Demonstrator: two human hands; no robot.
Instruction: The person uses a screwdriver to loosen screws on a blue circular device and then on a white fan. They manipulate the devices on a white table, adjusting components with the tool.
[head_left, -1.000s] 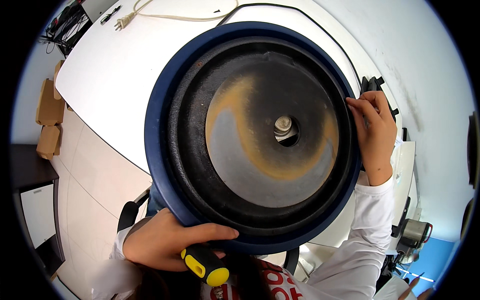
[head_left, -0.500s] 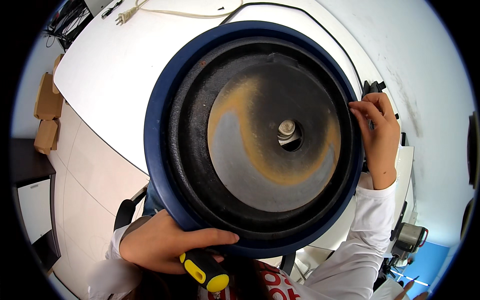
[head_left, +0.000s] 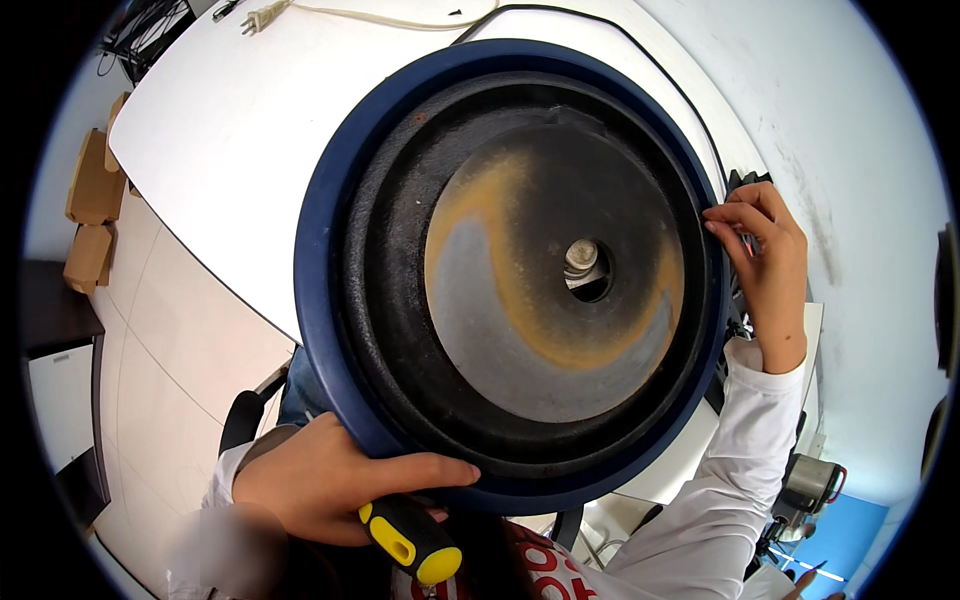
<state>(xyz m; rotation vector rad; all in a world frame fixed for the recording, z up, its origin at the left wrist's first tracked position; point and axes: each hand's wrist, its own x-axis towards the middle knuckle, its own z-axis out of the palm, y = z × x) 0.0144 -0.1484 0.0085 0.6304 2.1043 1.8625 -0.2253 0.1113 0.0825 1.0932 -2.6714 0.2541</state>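
A large round appliance body (head_left: 560,390) fills the middle, tilted toward me. It has a dark blue rim (head_left: 318,270), a rough black inner wall and a central disc stained brown and grey. A metal knob (head_left: 581,258) shows in the disc's round hole. My left hand (head_left: 330,480) grips the near-left rim, its thumb laid along the edge. Under that thumb it also holds a screwdriver by its yellow-and-black handle (head_left: 412,540); the shaft is hidden. At the right side my right hand (head_left: 765,260) is closed, thumb and fingertips pinched at the rim.
A white table (head_left: 220,140) stretches out behind the appliance. A beige plug cord (head_left: 265,17) and a black cable (head_left: 640,42) lie on it. Cardboard boxes (head_left: 97,180) stand at far left, and a white wall (head_left: 850,200) rises on the right.
The view has shifted slightly, so the round body sits a little farther right. Both hands keep their places on the rim, and the screwdriver stays in my left hand.
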